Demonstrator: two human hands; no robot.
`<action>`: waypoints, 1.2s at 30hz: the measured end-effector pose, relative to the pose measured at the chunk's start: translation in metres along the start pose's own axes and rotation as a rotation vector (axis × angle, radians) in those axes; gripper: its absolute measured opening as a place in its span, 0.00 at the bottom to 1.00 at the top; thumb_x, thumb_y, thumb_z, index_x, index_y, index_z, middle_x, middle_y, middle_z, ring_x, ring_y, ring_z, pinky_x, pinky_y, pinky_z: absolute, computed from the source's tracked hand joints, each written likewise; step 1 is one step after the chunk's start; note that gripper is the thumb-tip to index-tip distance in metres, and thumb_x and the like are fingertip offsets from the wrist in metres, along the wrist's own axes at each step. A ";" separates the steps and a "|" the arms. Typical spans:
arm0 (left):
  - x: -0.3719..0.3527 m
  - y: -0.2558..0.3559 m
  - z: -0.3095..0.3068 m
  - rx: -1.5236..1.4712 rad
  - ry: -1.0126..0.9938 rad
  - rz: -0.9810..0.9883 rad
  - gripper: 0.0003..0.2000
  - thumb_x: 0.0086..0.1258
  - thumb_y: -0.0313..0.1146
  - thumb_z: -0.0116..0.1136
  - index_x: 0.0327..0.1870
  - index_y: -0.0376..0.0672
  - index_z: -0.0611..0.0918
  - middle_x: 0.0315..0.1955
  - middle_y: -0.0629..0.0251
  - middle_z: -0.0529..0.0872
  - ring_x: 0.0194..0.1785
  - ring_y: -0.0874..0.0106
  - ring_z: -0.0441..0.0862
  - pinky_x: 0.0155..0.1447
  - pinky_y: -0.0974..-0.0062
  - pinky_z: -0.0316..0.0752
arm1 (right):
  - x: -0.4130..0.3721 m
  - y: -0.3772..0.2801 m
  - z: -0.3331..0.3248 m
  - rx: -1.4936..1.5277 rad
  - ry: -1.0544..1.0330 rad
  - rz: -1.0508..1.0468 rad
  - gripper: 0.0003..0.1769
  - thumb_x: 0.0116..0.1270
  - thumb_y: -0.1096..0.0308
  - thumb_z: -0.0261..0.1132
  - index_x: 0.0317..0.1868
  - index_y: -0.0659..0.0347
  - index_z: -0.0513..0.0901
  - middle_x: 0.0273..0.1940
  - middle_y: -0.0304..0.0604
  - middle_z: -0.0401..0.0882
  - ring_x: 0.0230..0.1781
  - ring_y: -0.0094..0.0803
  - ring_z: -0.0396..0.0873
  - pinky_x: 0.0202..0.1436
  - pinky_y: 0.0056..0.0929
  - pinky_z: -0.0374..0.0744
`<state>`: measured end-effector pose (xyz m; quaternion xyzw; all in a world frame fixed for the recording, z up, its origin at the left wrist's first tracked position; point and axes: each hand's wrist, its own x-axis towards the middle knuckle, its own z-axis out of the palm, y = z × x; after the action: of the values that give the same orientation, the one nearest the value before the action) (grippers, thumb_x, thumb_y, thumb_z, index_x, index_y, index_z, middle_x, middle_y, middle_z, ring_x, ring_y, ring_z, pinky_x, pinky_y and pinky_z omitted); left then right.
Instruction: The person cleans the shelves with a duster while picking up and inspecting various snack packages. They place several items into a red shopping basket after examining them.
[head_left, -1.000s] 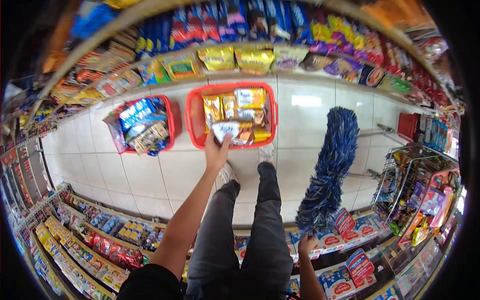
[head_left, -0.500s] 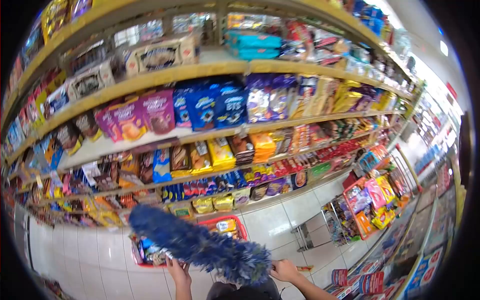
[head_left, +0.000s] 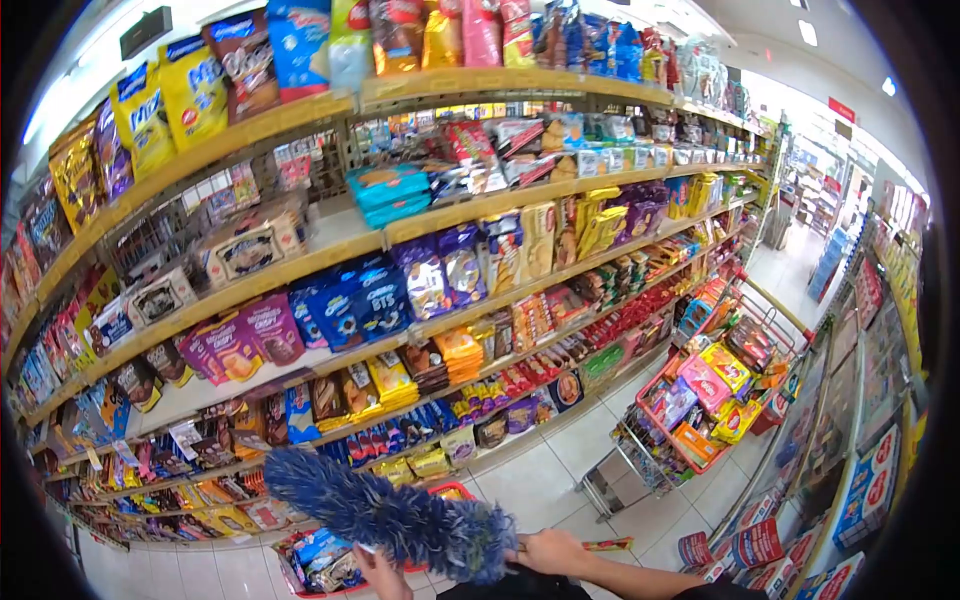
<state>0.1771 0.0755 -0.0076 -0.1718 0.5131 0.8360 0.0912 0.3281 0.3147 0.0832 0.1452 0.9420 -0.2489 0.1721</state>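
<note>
A fluffy blue duster (head_left: 390, 515) lies across the lower middle of the view, its rounded tip toward the left. My right hand (head_left: 552, 552) is closed around its handle at the right end. Below the duster's middle, my left hand (head_left: 382, 574) has its fingers raised near the fluff, partly hidden by it; a small pale thing shows at its fingertips, too small to name. A red basket (head_left: 455, 491) with snack packs stands on the floor behind the duster, partly covered by it.
Long shelves (head_left: 420, 330) of packed snacks and biscuits curve across the front. A loaded shopping cart (head_left: 640, 400) stands at the right on the tiled floor (head_left: 535, 470). Boxed goods (head_left: 865, 485) line another shelf at the far right.
The view has tilted up, showing the top shelf and the aisle's far end. The shelves appear lower, and my hands and the duster sit slightly lower in view.
</note>
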 end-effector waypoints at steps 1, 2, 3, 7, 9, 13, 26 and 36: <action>0.007 -0.021 0.022 -0.127 -0.056 0.035 0.27 0.67 0.32 0.51 0.66 0.48 0.58 0.54 0.60 0.74 0.50 0.64 0.77 0.49 0.62 0.76 | -0.001 0.006 -0.010 0.023 0.056 -0.019 0.30 0.64 0.37 0.49 0.37 0.57 0.79 0.25 0.55 0.80 0.29 0.52 0.80 0.34 0.47 0.78; 0.006 -0.035 0.040 -0.246 -0.108 0.064 0.23 0.67 0.28 0.49 0.63 0.44 0.61 0.54 0.62 0.73 0.50 0.67 0.76 0.49 0.65 0.75 | -0.007 0.015 -0.026 0.032 0.057 -0.004 0.30 0.64 0.36 0.49 0.38 0.56 0.80 0.26 0.55 0.81 0.30 0.52 0.80 0.36 0.47 0.78; -0.010 -0.021 0.069 -0.261 -0.155 0.001 0.24 0.66 0.27 0.50 0.64 0.44 0.61 0.54 0.62 0.73 0.51 0.67 0.76 0.49 0.68 0.76 | -0.017 0.024 -0.042 0.052 0.045 0.014 0.30 0.64 0.36 0.49 0.39 0.56 0.80 0.27 0.55 0.81 0.31 0.52 0.81 0.37 0.47 0.78; -0.011 -0.023 0.138 -0.063 -0.197 0.063 0.25 0.67 0.30 0.47 0.66 0.52 0.59 0.39 0.65 0.77 0.38 0.67 0.79 0.42 0.64 0.78 | -0.047 0.106 -0.059 0.051 0.211 0.134 0.30 0.61 0.38 0.54 0.31 0.61 0.80 0.21 0.54 0.79 0.26 0.52 0.80 0.31 0.47 0.78; -0.036 -0.021 0.184 -0.025 -0.154 0.033 0.32 0.65 0.25 0.46 0.71 0.53 0.53 0.54 0.62 0.72 0.48 0.68 0.77 0.45 0.71 0.76 | -0.056 0.132 -0.069 0.041 0.259 0.173 0.30 0.61 0.39 0.55 0.29 0.62 0.80 0.21 0.55 0.79 0.26 0.52 0.80 0.32 0.47 0.78; -0.035 -0.094 0.204 0.131 -0.386 0.218 0.32 0.64 0.20 0.46 0.70 0.51 0.54 0.52 0.61 0.73 0.52 0.69 0.75 0.50 0.69 0.75 | -0.066 0.161 -0.071 0.068 0.272 0.152 0.30 0.61 0.38 0.55 0.28 0.62 0.81 0.22 0.56 0.79 0.27 0.53 0.80 0.33 0.49 0.78; -0.095 -0.047 0.279 0.231 -0.133 0.407 0.27 0.69 0.31 0.50 0.67 0.35 0.58 0.59 0.57 0.70 0.60 0.69 0.69 0.63 0.72 0.64 | -0.056 0.208 -0.098 0.032 0.364 0.241 0.29 0.62 0.39 0.55 0.30 0.61 0.80 0.22 0.55 0.80 0.26 0.52 0.80 0.32 0.46 0.78; -0.097 -0.029 0.289 -0.005 -0.251 0.000 0.25 0.68 0.30 0.53 0.65 0.41 0.62 0.57 0.61 0.72 0.58 0.72 0.72 0.58 0.74 0.69 | -0.051 0.221 -0.073 0.052 0.490 0.202 0.25 0.61 0.42 0.58 0.31 0.60 0.78 0.20 0.52 0.79 0.23 0.50 0.80 0.28 0.46 0.76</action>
<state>0.2203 0.3485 0.1255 -0.0658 0.4956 0.8522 0.1543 0.4347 0.5272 0.0704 0.2985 0.9296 -0.2121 -0.0408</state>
